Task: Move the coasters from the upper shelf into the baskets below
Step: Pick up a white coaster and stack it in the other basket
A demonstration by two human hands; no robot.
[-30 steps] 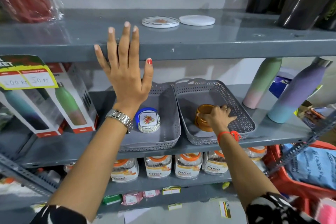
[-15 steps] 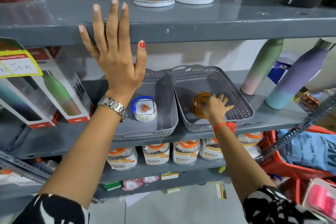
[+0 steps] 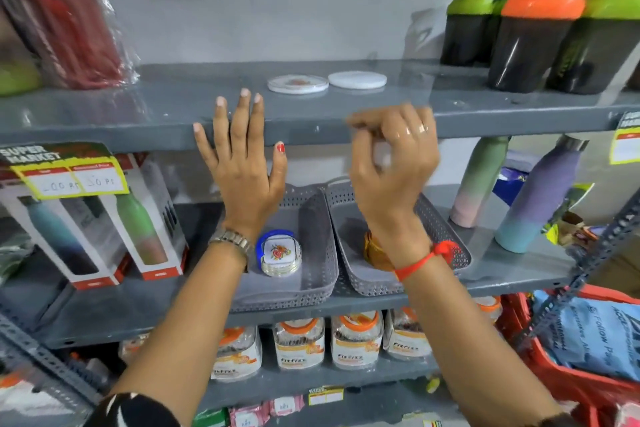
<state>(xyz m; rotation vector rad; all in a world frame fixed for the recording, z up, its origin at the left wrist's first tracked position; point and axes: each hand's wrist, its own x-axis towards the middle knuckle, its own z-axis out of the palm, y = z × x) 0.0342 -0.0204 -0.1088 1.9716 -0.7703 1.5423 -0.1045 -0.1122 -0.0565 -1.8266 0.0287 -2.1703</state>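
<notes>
Two round coasters lie on the upper shelf [image 3: 173,104]: a clear one with a red flower [image 3: 298,84] and a plain white one [image 3: 357,79] to its right. My left hand [image 3: 242,163] is flat and open against the shelf's front edge, left of the coasters. My right hand [image 3: 394,166] is raised in front of that edge below the white coaster, fingers loosely curled and empty. On the shelf below, the left grey basket [image 3: 311,288] holds a stack of flowered coasters [image 3: 281,255]. The right grey basket [image 3: 446,246] holds an orange coaster set [image 3: 372,250], partly hidden by my wrist.
Dark shaker bottles [image 3: 533,35] with orange and green lids stand at the upper shelf's right end, a red plastic-wrapped bundle [image 3: 76,35] at its left. Pastel bottles [image 3: 540,198] stand right of the baskets, boxed bottles [image 3: 104,222] left. Jars fill the shelf beneath.
My right hand let go of the orange coaster set in the right basket and rose to the upper shelf's edge. The left hand stays on the edge. The camera tilted upward.
</notes>
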